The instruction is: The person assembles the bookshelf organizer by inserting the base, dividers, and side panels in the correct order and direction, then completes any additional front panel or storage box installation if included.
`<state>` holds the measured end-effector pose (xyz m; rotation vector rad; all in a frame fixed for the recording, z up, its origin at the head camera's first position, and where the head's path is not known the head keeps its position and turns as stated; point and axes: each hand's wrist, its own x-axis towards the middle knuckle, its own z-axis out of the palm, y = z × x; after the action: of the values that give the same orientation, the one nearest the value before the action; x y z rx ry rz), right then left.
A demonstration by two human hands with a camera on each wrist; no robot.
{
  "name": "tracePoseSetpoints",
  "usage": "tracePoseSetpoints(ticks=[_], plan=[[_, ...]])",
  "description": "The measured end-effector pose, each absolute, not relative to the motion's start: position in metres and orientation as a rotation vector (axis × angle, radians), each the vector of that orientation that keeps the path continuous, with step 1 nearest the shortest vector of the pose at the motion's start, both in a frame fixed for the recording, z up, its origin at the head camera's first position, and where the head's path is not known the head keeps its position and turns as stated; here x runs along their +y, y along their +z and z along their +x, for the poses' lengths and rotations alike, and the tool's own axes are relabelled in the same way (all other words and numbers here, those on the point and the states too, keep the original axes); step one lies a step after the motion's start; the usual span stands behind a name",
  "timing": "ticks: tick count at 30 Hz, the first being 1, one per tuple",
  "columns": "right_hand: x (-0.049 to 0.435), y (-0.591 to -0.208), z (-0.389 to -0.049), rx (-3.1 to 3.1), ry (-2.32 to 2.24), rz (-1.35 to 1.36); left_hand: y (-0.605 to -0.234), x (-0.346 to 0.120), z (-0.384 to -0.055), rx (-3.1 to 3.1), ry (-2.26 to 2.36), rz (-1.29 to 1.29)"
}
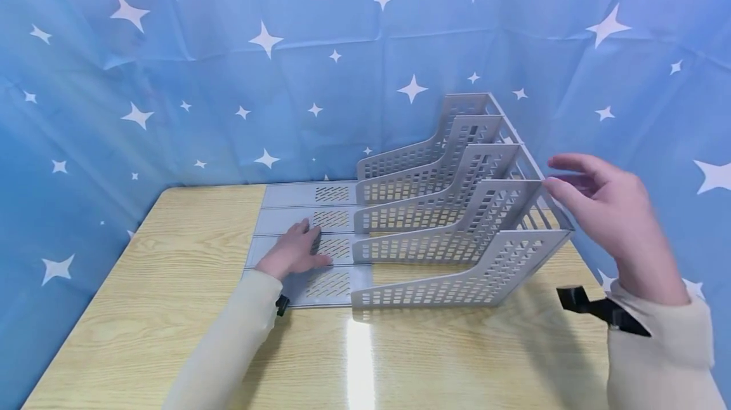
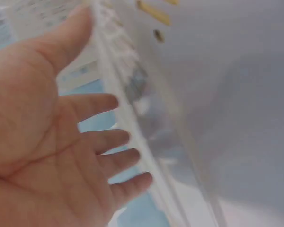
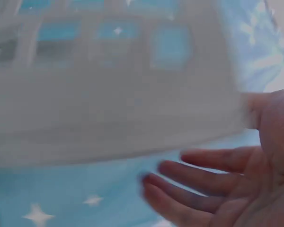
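Gray rack (image 1: 468, 223) on the worktop (image 1: 143, 283) seems to be getting straightened, left hand (image 1: 294, 248) spread wide at its flat panels (image 1: 285, 193), right hand (image 1: 605, 204) loosely wide by its tall end, probably needing a soft push next.

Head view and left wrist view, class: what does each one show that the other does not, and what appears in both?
Only the head view shows the right hand, both cream sleeves and the whole span of the grey rack with its row of upright dividers.

Only the left wrist view shows the palm of the left hand, with its creases and spread fingers seen close.

Both share the left hand itself, parts of the rack (blurred in the wrist view) and the blue backdrop.
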<state>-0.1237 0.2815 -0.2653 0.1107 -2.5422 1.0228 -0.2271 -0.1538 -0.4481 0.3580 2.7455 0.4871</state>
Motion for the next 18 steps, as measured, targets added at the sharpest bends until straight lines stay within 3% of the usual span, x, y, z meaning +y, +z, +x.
tracePoseSetpoints(ticks=[5,10,18], plan=[[0.228,-0.264,-0.092,-2.053,0.691,0.573,-0.444,-0.166,-0.211,2.748,0.432,0.329],[0.181,-0.298,-0.087,-2.127,0.477,1.078,-0.444,-0.173,-0.202,2.736,0.448,0.285],[0.151,-0.358,-0.107,-2.745,0.289,0.994,-0.451,-0.175,-0.198,2.724,0.468,0.289]])
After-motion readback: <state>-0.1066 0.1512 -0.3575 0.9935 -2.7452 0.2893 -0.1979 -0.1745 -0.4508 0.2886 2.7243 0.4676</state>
